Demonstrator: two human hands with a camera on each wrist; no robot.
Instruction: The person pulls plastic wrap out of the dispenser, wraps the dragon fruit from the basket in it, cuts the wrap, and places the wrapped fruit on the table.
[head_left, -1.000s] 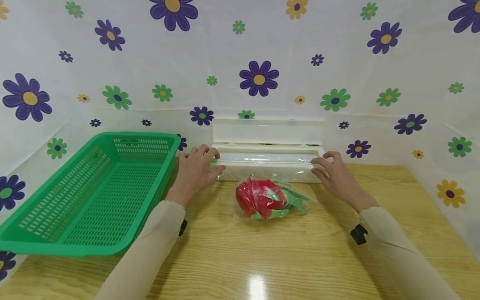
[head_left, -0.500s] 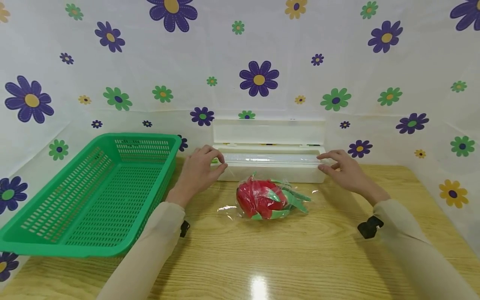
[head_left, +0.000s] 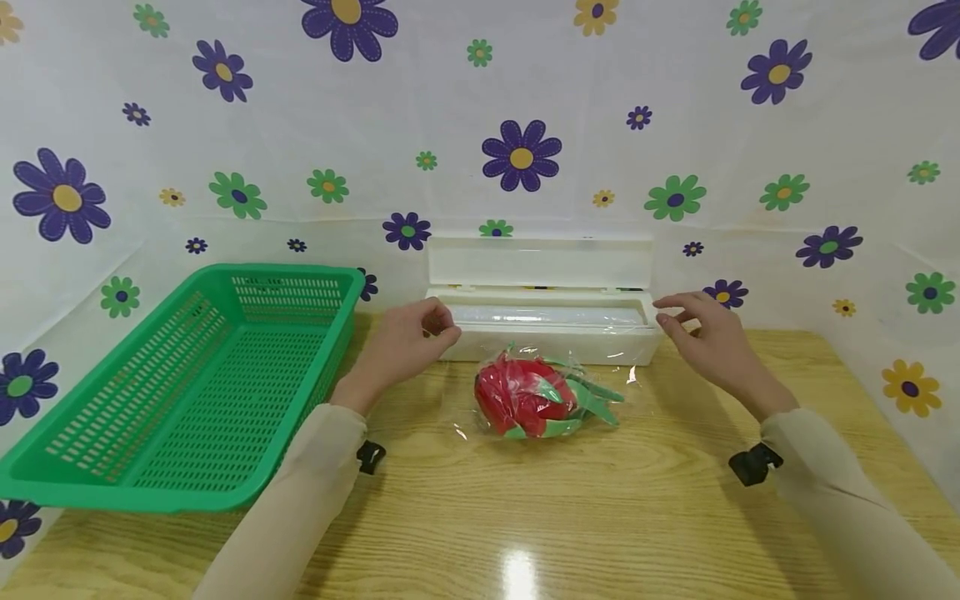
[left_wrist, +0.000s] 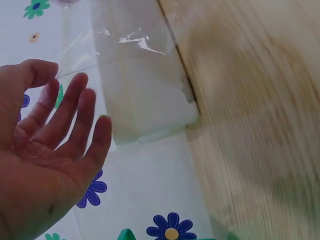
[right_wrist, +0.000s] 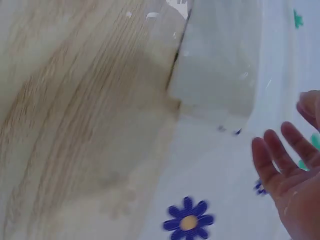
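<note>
My left hand (head_left: 408, 337) pinches clear plastic wrap (left_wrist: 75, 50) between thumb and index finger at the left end of a white plastic wrap box (head_left: 555, 346). In the left wrist view its other fingers are loosely bent. My right hand (head_left: 705, 337) is at the box's right end, fingers bent, thumb near the index finger; I cannot tell if it grips the wrap's edge. The box's lid (head_left: 540, 262) stands raised behind a wrap roll (head_left: 543, 315). In front lies a red and green dragon fruit (head_left: 532, 398), with clear wrap over it.
A green plastic basket (head_left: 300, 400) stands on the wooden table (head_left: 480, 517) to the left. Behind the table hangs a white flowered cloth (head_left: 585, 92). Black buckles (head_left: 756, 463) hang at both wrists.
My right hand has moved right, from the box's front edge to its right end. My left hand has shifted slightly right. The fruit stays in place while the wrap's glints shift.
</note>
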